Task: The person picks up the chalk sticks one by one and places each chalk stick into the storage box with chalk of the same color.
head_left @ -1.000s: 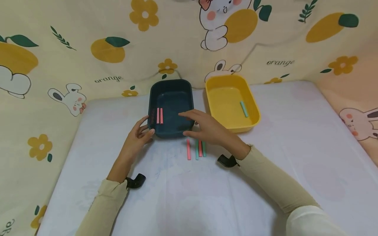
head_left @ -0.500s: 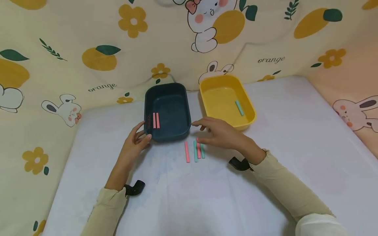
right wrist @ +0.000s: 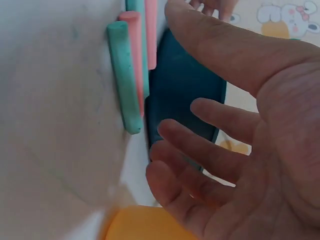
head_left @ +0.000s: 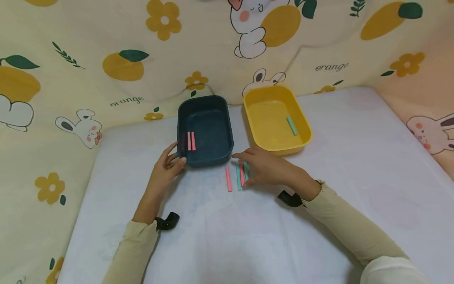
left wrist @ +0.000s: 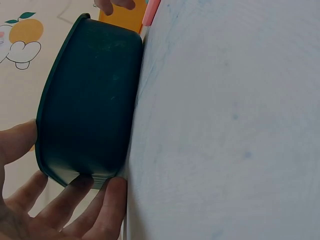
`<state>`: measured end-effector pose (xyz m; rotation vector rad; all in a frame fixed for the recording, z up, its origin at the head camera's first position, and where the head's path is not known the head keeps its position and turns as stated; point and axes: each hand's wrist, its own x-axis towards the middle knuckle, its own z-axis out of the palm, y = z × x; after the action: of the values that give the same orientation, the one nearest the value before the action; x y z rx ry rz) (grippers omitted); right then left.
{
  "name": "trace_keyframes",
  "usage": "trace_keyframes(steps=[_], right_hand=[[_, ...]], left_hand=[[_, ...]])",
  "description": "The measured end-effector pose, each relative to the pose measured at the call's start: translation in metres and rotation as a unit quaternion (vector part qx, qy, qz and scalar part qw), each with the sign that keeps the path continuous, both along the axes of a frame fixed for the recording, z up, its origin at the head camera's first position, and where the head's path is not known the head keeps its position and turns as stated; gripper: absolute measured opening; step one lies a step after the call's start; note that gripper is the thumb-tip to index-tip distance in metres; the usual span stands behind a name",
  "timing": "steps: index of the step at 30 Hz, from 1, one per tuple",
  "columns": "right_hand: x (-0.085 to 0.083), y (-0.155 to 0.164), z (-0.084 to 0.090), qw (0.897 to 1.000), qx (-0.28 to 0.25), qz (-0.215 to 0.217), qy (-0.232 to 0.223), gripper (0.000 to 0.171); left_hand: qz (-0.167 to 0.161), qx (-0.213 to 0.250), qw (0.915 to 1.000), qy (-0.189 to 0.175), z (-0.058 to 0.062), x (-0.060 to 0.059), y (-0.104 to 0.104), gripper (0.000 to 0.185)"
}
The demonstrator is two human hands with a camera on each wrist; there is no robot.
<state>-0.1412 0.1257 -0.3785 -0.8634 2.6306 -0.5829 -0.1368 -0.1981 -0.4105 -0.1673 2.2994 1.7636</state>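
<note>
From the head camera, the left hand [head_left: 166,167] holds the near left corner of the dark blue tray [head_left: 205,130], which has two pink sticks [head_left: 191,141] in it, while the right hand [head_left: 267,167] hovers with loose, spread fingers over four pink and teal sticks [head_left: 237,177] lying on the white counter [head_left: 227,232] just in front of that tray, the yellow tray [head_left: 277,118] with one teal stick [head_left: 292,125] beside it. The left wrist view shows fingers [left wrist: 75,200] curled under the tray's corner and the thumb on its rim. In the right wrist view the open fingers [right wrist: 200,165] sit just beside the nearest teal stick [right wrist: 123,82], not touching it.

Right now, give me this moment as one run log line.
left hand: holds blue tray corner | right hand: open over sticks | yellow tray: one green stick
</note>
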Motion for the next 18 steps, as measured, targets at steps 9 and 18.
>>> trace_keyframes(steps=[9,18], right_hand=[[0.006,0.001,0.002,1.0,0.02,-0.015,0.014,0.09],[0.006,-0.006,-0.009,0.999,0.048,-0.013,0.003,0.09]], left_hand=[[-0.012,-0.011,0.9998,0.008,0.007,-0.009,0.001,0.069],[0.007,-0.003,0.9999,-0.009,0.0,-0.002,0.0,0.069]])
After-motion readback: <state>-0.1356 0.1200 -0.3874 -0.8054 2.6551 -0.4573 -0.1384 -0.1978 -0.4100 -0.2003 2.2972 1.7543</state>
